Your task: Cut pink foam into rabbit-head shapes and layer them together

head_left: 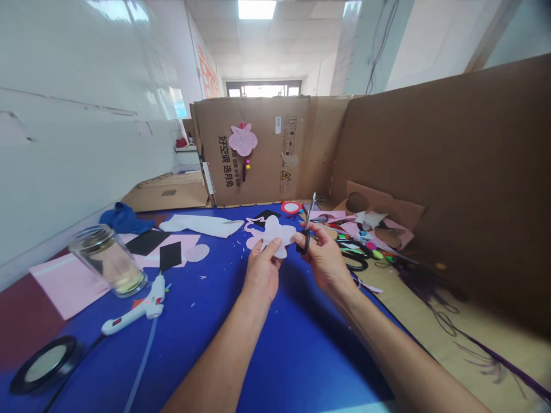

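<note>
My left hand (266, 267) pinches a pale pink flower-shaped cutout (272, 230) by its lower edge, above the blue table. In my right hand (325, 255) is a small pair of scissors (310, 209) with black handles, its blades pointing up and away from the cutout. The right fingertips are close to the cutout's right edge; whether they touch it I cannot tell. Just behind the cutout lies a curly pink paper scrap (255, 225), partly hidden by it. A black square (267, 217) is on the table behind.
A white glue gun (148, 304), glass jar (108, 261), tape roll (45, 364) and pink sheets (69, 284) are at left. Paper scraps (379, 223) and larger black-handled scissors (355, 261) lie right. Cardboard walls (262, 172) bound the back and right; a pink flower (243, 140) hangs there.
</note>
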`<state>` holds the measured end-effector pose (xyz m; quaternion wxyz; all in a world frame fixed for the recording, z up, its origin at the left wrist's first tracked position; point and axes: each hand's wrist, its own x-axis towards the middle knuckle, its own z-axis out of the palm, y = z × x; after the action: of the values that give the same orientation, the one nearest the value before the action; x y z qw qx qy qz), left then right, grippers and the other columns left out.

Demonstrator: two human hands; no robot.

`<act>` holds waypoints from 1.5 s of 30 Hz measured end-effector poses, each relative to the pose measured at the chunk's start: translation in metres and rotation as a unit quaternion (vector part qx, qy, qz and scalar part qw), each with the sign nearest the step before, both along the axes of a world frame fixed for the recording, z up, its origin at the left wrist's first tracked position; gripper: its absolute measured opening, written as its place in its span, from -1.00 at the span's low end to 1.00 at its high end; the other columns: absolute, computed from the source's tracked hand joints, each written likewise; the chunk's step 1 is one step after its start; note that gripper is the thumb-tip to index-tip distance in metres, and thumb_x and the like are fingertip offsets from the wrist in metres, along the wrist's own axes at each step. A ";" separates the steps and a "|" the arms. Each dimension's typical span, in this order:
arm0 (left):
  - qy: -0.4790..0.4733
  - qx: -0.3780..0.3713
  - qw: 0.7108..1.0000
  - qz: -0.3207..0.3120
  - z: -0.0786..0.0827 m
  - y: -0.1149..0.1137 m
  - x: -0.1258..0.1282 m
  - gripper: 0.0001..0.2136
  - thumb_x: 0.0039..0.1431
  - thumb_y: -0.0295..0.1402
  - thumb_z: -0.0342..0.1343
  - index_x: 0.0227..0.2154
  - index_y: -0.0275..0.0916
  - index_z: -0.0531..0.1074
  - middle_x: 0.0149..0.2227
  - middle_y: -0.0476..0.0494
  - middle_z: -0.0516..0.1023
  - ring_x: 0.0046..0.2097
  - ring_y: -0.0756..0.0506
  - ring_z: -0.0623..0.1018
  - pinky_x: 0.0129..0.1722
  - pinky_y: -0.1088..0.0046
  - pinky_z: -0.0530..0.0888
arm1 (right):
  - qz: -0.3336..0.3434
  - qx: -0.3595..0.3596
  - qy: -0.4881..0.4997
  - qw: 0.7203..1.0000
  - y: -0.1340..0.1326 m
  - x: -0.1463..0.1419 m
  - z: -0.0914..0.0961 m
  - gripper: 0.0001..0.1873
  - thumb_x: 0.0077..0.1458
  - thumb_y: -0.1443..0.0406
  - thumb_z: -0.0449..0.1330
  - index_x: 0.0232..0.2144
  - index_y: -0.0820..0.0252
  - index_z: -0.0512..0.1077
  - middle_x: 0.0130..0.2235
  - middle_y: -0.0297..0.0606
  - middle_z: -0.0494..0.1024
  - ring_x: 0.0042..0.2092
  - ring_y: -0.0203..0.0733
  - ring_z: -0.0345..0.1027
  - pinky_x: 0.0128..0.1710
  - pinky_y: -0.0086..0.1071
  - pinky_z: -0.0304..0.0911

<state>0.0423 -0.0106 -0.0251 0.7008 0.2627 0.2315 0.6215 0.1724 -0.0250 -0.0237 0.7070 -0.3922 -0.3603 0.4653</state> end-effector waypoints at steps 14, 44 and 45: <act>0.129 0.125 0.979 0.098 0.012 0.019 -0.032 -0.65 -0.11 -0.29 0.51 -0.23 -0.21 0.63 -0.23 -0.10 0.71 -0.25 -0.09 0.65 -0.20 0.41 0.54 | 0.113 -0.031 -0.044 0.992 -0.007 0.011 0.013 -0.41 -0.13 0.01 0.58 -0.07 0.06 0.56 -0.34 -0.28 0.67 -0.25 -0.18 0.50 -0.39 -0.44 0.12; 0.559 0.502 0.602 0.270 0.004 0.009 -0.033 -0.47 0.07 -0.71 -0.01 0.01 -0.11 0.58 0.22 -0.20 0.56 0.27 -0.23 0.48 0.28 0.01 0.35 | 0.100 -0.004 -0.174 0.980 0.000 0.057 0.026 -0.39 -0.25 0.24 0.57 -0.10 0.11 0.47 -0.55 -0.51 0.47 -0.49 -0.26 0.34 -0.42 -0.38 0.17; 0.532 0.456 0.666 0.257 0.006 0.012 -0.034 -0.46 0.03 -0.70 -0.03 -0.01 -0.13 0.58 0.21 -0.19 0.57 0.27 -0.22 0.48 0.31 0.02 0.33 | 0.106 0.006 -0.202 0.974 0.000 0.057 0.025 -0.42 -0.20 0.24 0.54 -0.10 0.11 0.46 -0.56 -0.52 0.45 -0.50 -0.27 0.32 -0.44 -0.39 0.15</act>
<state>0.0084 0.0010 -0.0192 0.0635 0.7652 0.3113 0.5599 0.2293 -0.0246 0.0015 0.5691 -0.4332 -0.5377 0.4465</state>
